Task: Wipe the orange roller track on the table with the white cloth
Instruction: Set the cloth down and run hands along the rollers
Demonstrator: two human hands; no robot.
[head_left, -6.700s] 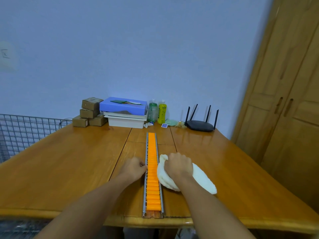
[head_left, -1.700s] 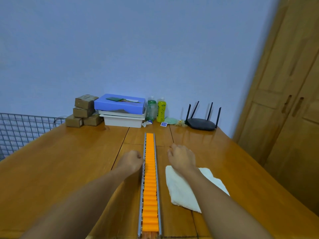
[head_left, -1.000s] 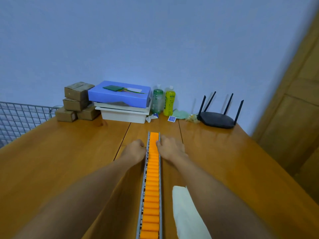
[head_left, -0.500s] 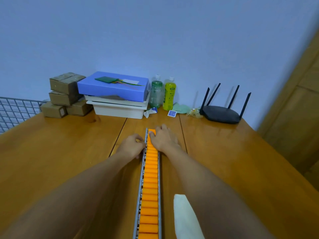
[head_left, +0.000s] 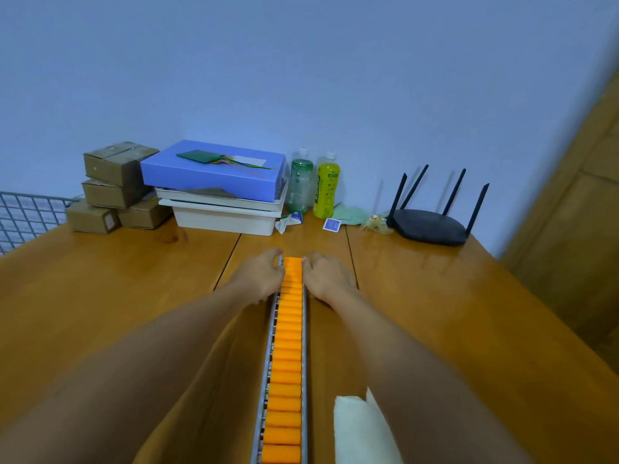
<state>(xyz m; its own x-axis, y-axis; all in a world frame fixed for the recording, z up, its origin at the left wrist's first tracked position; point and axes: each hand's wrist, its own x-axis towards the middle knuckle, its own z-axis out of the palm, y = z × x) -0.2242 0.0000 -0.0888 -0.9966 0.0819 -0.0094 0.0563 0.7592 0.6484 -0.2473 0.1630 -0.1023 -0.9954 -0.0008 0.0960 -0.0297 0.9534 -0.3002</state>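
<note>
The orange roller track [head_left: 286, 360], set in a grey metal frame, runs straight away from me down the middle of the wooden table [head_left: 100, 296]. My left hand [head_left: 259, 279] grips the left rail at the track's far end with curled fingers. My right hand [head_left: 326, 277] grips the right rail opposite it. The white cloth [head_left: 360, 430] lies on the table just right of the track's near part, loose and partly hidden under my right forearm. Neither hand touches it.
Along the far wall stand cardboard boxes [head_left: 114, 185], a blue box on white trays [head_left: 217, 185], a green bottle [head_left: 300, 182], a yellow bottle [head_left: 327, 185] and a black router [head_left: 430, 226]. A wire rack [head_left: 23, 219] borders the left edge, a wooden wardrobe [head_left: 576, 229] the right.
My right hand let go of the cloth, which stays on the table. Both hands slid forward along the track to its far end, and my view moved closer.
</note>
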